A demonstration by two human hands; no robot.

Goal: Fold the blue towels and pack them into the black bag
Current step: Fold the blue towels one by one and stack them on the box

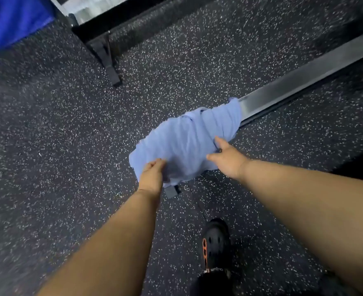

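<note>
Head view. We see a crumpled light blue towel (pixel 187 142) draped over the near end of a metal bar (pixel 308 75) above the speckled floor (pixel 48 146). The left hand (pixel 151 176) pinches its near edge; the right hand (pixel 227 159) presses on it with fingers spread. No black bag is visible. We judge that lifting it by two corners, then shaking it flat, would aid folding.
</note>
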